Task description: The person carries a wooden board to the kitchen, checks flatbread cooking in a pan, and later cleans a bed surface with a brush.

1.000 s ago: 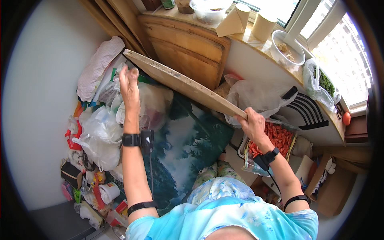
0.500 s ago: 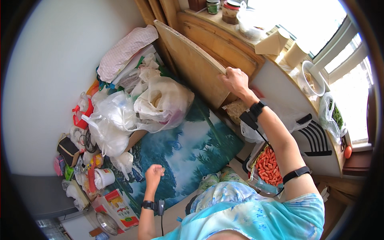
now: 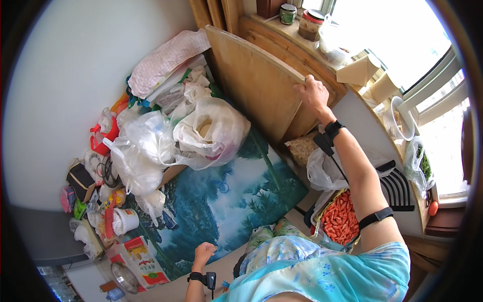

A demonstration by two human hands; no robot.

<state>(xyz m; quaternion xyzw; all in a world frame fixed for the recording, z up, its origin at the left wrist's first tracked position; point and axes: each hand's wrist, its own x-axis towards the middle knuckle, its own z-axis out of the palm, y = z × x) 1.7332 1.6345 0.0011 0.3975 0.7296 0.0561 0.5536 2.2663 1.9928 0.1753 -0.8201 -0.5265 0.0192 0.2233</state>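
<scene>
My right hand (image 3: 313,92) reaches far forward and grips the upper right corner of a large wooden board (image 3: 254,83). The board stands on edge at the far side of a table (image 3: 241,189) with a blue-green landscape print, close to a wooden panel (image 3: 282,48). My left hand (image 3: 204,254) hovers near the table's front edge, fingers curled, with nothing visible in it. White plastic bags (image 3: 143,151) heap up on the table to the board's left, and an open bag (image 3: 211,131) shows a round pale thing inside.
Jars (image 3: 311,24), plastic tubs (image 3: 397,118) and a bag of greens (image 3: 418,161) line the windowsill at right. A container of orange-red shrimp-like pieces (image 3: 339,219) lies beneath my right arm. A white bucket (image 3: 126,221) and a red-and-white box (image 3: 143,261) stand at left.
The whole view has shifted, so most things appear farther right. My left hand has drawn back toward my body. My right hand keeps its hold on the board, whose face shows more.
</scene>
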